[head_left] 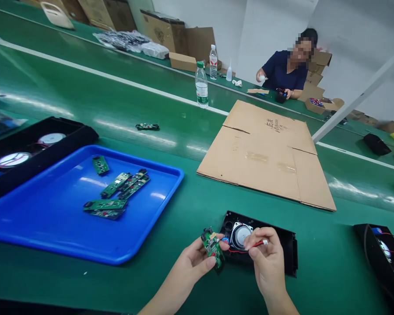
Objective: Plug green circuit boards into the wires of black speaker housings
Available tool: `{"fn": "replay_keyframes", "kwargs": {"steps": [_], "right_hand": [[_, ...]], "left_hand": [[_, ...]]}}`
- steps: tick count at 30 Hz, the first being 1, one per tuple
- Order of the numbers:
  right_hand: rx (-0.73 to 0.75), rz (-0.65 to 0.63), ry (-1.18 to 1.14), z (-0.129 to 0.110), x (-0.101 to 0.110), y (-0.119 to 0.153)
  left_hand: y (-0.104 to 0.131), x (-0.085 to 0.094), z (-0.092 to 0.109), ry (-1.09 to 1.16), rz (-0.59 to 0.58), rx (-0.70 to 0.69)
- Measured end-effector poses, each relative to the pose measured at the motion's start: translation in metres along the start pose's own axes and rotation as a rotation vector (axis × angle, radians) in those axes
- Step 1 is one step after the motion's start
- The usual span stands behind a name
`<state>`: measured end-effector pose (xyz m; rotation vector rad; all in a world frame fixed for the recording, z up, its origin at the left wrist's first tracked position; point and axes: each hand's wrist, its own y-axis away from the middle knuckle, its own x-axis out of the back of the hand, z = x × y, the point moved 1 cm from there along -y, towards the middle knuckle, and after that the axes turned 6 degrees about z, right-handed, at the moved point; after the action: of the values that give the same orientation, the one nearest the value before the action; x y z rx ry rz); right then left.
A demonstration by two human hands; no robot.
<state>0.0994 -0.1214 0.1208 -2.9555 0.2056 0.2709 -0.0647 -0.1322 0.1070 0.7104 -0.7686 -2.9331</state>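
Note:
My left hand (198,261) is closed on a green circuit board (212,249), held tilted at the left end of a black speaker housing (287,247). Pinched between the fingers of my right hand (265,253) is a red wire with a white connector (265,242), above the housing. A round silver speaker (240,235) sits in the housing, partly covered by my right fingers. Close to my left fingertips is a small blue part (225,240). The wire runs between the two hands, low across the speaker.
A blue tray (128,253) with several circuit boards lies left. Flattened cardboard (265,153) lies beyond the housing. Black speaker housings stand at the far left (42,153) and right (377,262). One board (147,127) and a bottle (202,87) are farther back. A person (285,70) sits across.

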Motion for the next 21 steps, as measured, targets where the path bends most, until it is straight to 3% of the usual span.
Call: {"fn": "replay_keyframes", "kwargs": {"steps": [4, 8, 11, 15, 21], "right_hand": [[0.059, -0.117, 0.111, -0.005, -0.004, -0.001], [0.026, -0.194, 0.394, -0.017, -0.009, -0.004], [0.189, -0.252, 0.662, -0.02, -0.019, -0.005], [0.471, -0.167, 0.795, -0.015, -0.031, -0.002], [0.539, -0.122, 0.818, -0.01, -0.031, -0.001]], "left_hand": [[0.003, -0.001, 0.006, -0.096, 0.178, -0.124], [0.004, -0.008, 0.012, 0.008, 0.14, -0.064], [0.001, -0.012, 0.012, 0.124, 0.137, -0.024], [0.001, -0.018, 0.01, 0.222, 0.16, -0.006], [0.005, -0.018, 0.007, 0.204, 0.13, -0.018]]}}
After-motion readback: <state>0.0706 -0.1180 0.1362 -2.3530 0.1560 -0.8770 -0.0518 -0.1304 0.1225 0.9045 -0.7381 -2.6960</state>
